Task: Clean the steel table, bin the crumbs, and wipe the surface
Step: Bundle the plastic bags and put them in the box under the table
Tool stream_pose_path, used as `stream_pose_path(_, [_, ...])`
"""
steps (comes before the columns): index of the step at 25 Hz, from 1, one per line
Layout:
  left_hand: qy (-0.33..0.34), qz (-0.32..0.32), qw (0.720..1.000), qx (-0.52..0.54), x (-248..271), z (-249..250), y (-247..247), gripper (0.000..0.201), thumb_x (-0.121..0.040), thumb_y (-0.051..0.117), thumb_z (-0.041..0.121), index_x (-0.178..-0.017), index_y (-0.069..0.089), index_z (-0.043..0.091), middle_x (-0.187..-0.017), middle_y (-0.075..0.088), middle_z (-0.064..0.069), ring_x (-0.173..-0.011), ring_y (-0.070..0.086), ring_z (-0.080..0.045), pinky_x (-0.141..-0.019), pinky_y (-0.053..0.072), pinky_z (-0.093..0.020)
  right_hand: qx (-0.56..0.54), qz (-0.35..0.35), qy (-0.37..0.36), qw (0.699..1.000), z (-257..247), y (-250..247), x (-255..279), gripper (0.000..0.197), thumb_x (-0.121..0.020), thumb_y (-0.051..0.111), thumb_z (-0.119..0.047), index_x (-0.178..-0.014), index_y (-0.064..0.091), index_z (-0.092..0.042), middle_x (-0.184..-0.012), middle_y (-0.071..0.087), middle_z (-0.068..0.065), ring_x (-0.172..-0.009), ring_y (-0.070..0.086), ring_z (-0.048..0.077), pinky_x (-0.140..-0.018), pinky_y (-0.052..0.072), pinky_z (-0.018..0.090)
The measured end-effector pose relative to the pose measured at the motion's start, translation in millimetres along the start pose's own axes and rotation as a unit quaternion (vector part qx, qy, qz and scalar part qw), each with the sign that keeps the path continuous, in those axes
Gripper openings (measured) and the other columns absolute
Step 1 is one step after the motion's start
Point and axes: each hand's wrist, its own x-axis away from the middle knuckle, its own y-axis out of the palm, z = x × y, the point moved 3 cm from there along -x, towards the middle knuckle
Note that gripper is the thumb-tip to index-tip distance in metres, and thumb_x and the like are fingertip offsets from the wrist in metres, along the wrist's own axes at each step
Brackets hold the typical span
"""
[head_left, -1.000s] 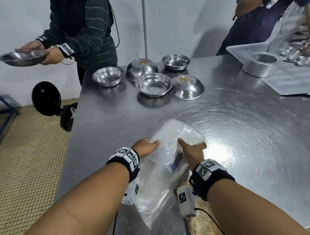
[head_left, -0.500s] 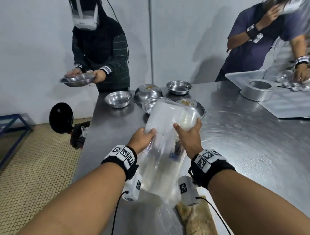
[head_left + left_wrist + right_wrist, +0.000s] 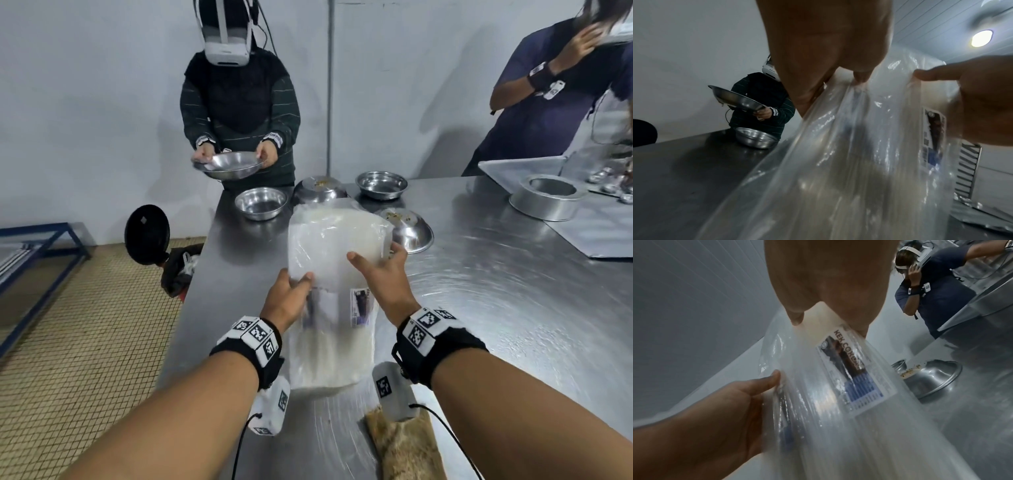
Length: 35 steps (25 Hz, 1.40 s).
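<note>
While both hands point(image 3: 337, 291) grip it, plastic bag point(image 3: 334, 260) lifted, thumbs pinching

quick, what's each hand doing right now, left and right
Left hand: closed, pinching the clear plastic bag by its left edge.
Right hand: closed, gripping the same bag's right side, thumb in front.
</note>
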Motion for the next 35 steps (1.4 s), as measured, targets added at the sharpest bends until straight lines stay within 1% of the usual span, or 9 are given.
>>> stream_pose_path(4, [0.007, -0.008, 0.999, 0.038, 6, 18, -6, 0.027, -0.099, 0.052, 0.035, -0.120, 0.053, 0.019, -0.107, 0.062, 0.005, -0.100, 0.059, -0.014, -0.084, 0.040, -0.026, 0.034, -0.036, -0.012, 0.999, -4, 7, -1, 0.042, -0.084, 0.072, -0.034, -0.113, 0.048, -0.016, -0.095, 0.057, -0.011, -0.085, 0.057, 0.002, -0.068, 0.043, 0.015])
stream_pose_path(8, [0.032, 0.012, 0.998, 0.049, 6, 42, -12, 0.022, -0.099, 0.052, 0.035, -0.113, 0.053, 0.018, -0.105, 0.062, 0.004, -0.101, 0.059, -0.017, -0.080, 0.044, -0.027, 0.022, -0.061, -0.059, 0.996, -19, 17, -5, 0.036, -0.087, 0.070, -0.029, -0.117, 0.052, -0.022, -0.110, 0.066, -0.008, -0.103, 0.064, 0.008, -0.086, 0.051, 0.023])
stream_pose_path(13, [0.109, 0.059, 0.990, 0.066, 2, 70, -24, 0.022, -0.098, 0.054, 0.031, -0.115, 0.054, 0.018, -0.112, 0.064, 0.001, -0.105, 0.060, -0.017, -0.091, 0.045, -0.031, -0.008, -0.078, -0.107, 0.991, -46, 20, -10, 0.047, -0.090, 0.066, -0.026, -0.131, 0.044, -0.020, -0.121, 0.062, -0.008, -0.108, 0.060, 0.001, -0.088, 0.050, 0.019])
stream_pose_path(19, [0.113, 0.020, 0.985, 0.133, 15, 44, -25, 0.021, -0.089, 0.061, 0.044, -0.109, 0.057, 0.040, -0.119, 0.064, 0.009, -0.110, 0.060, -0.008, -0.102, 0.046, -0.040, 0.007, -0.116, -0.088, 0.989, -21, 12, -7, 0.069, -0.079, 0.074, -0.042, -0.137, 0.044, -0.020, -0.124, 0.063, -0.010, -0.110, 0.062, 0.000, -0.096, 0.050, 0.024])
stream_pose_path(23, [0.105, -0.028, 0.976, 0.187, 0, 60, -33, 0.059, -0.077, 0.059, 0.067, -0.124, 0.058, 0.031, -0.122, 0.067, 0.006, -0.115, 0.062, -0.014, -0.102, 0.045, -0.041, 0.042, -0.142, -0.063, 0.987, -23, 14, -17, 0.093, -0.067, 0.073, -0.068, -0.140, 0.040, -0.021, -0.130, 0.060, -0.011, -0.118, 0.058, 0.003, -0.101, 0.045, 0.028])
stream_pose_path(26, [0.063, -0.058, 0.972, 0.219, -14, 67, -31, 0.080, -0.073, 0.062, 0.073, -0.135, 0.053, 0.024, -0.126, 0.066, 0.004, -0.116, 0.062, -0.014, -0.103, 0.046, -0.040, 0.056, -0.174, -0.056, 0.981, -27, 14, -16, 0.084, -0.071, 0.067, -0.069, -0.139, 0.041, -0.028, -0.129, 0.058, -0.019, -0.117, 0.054, -0.004, -0.094, 0.044, 0.017])
stream_pose_path(28, [0.031, -0.081, 0.971, 0.223, -19, 62, -29, 0.087, -0.067, 0.065, 0.078, -0.134, 0.054, 0.024, -0.127, 0.066, 0.000, -0.117, 0.062, -0.020, -0.106, 0.044, -0.047, 0.070, -0.198, -0.039, 0.977, -23, 13, -15, 0.077, -0.072, 0.063, -0.073, -0.135, 0.048, -0.032, -0.124, 0.062, -0.018, -0.114, 0.057, -0.002, -0.096, 0.045, 0.025])
stream_pose_path(31, [0.022, -0.117, 0.966, 0.230, -22, 60, -28, 0.064, -0.076, 0.061, 0.070, -0.123, 0.062, 0.026, -0.123, 0.069, -0.001, -0.117, 0.063, -0.020, -0.107, 0.042, -0.048, 0.106, -0.219, -0.004, 0.970, -25, 8, -15, 0.087, -0.064, 0.061, -0.083, -0.132, 0.055, -0.030, -0.117, 0.067, -0.013, -0.109, 0.062, 0.007, -0.101, 0.045, 0.042])
stream_pose_path(35, [0.043, -0.092, 0.971, 0.218, -29, 68, -31, 0.077, -0.069, 0.064, 0.077, -0.128, 0.061, 0.029, -0.123, 0.069, 0.002, -0.116, 0.063, -0.020, -0.106, 0.043, -0.047, 0.067, -0.230, -0.068, 0.969, -47, 9, -11, 0.055, -0.089, 0.059, -0.053, -0.136, 0.051, -0.026, -0.121, 0.063, -0.021, -0.109, 0.057, -0.011, -0.099, 0.043, 0.018])
